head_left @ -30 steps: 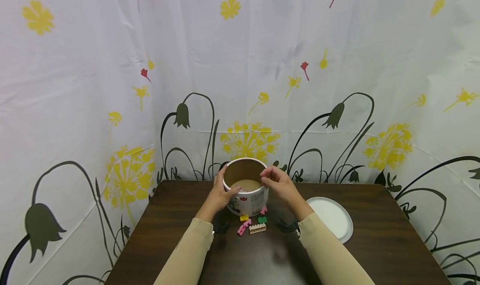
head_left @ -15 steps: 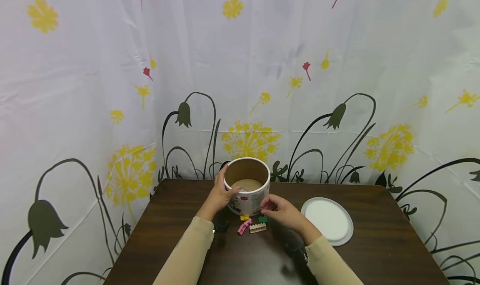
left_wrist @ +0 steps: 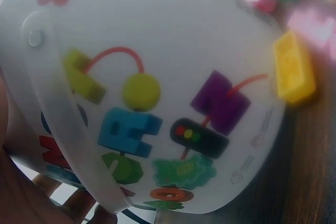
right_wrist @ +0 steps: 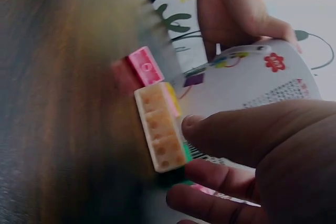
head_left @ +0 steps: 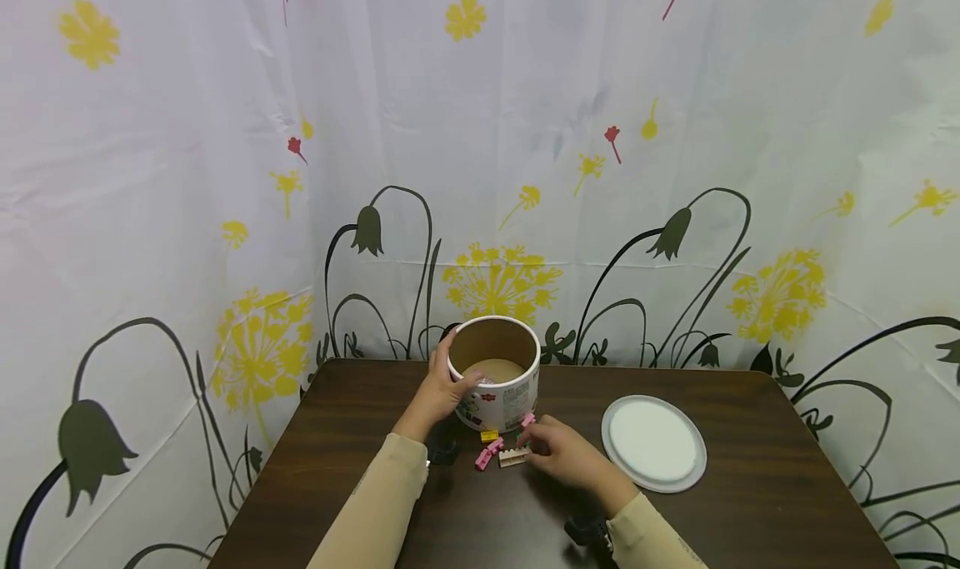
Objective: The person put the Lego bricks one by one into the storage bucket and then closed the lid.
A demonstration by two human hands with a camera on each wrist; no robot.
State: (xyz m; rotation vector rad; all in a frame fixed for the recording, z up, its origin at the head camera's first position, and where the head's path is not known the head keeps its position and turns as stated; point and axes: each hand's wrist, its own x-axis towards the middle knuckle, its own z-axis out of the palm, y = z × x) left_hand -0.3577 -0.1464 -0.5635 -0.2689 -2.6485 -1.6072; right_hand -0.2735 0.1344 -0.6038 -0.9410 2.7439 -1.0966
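A white bucket [head_left: 517, 404] with printed pictures stands near the table's far edge. My left hand [head_left: 437, 392] grips its rim on the left side, thumb over the front rim. Several toy blocks lie before the bucket: a yellow block [head_left: 489, 436], pink blocks [head_left: 483, 458], another pink block [head_left: 528, 420] against the bucket, and a beige block [head_left: 512, 457]. My right hand [head_left: 570, 455] reaches in from the right beside the beige block. In the right wrist view its thumb and fingers are apart around a mostly hidden green block [right_wrist: 187, 152]; no grip shows.
A round white lid [head_left: 652, 438] lies on the dark wooden table [head_left: 765, 469] at the right. A white flowered curtain [head_left: 495, 177] hangs behind the table. The bucket's strap handle [left_wrist: 58, 98] hangs down its side.
My right hand has come down from the bucket's rim to the pink block beside the bucket, then nearer to the green and beige blocks. My left hand has kept its grip.
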